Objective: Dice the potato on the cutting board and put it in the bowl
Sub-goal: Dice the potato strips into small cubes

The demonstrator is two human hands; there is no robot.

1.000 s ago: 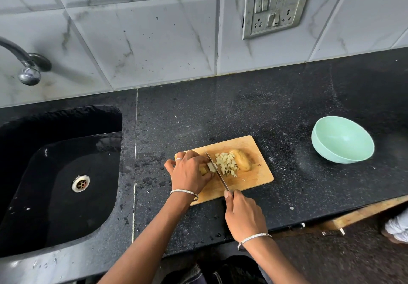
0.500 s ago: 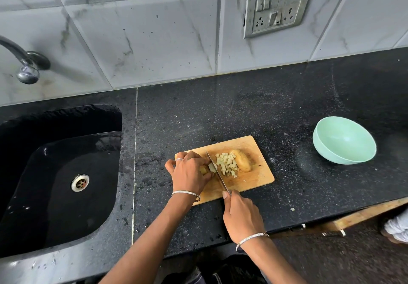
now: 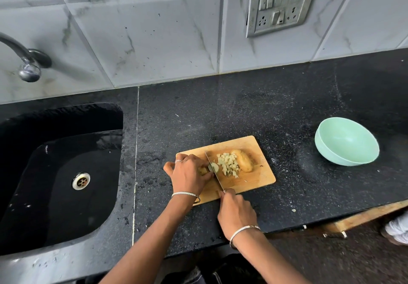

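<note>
A wooden cutting board (image 3: pixel 260 177) lies on the black counter. On it sit a heap of diced potato (image 3: pixel 228 166) and an uncut potato half (image 3: pixel 244 163) to its right. My left hand (image 3: pixel 188 174) holds a small potato piece (image 3: pixel 203 170) against the board with curled fingers. My right hand (image 3: pixel 236 212) grips the knife handle. The knife blade (image 3: pixel 213 173) stands just right of my left fingers, with a cut slice (image 3: pixel 214 167) clinging to it. A mint green bowl (image 3: pixel 346 141), with nothing in it, stands to the right of the board.
A black sink (image 3: pixel 59 173) with a drain lies to the left, under a steel tap (image 3: pixel 26 60). A switch plate (image 3: pixel 279 5) hangs on the tiled wall. A drawer edge (image 3: pixel 364 217) juts out under the counter at the right.
The knife has come down through the held potato piece and a slice now clings to the blade. Both hands stay in almost the same place.
</note>
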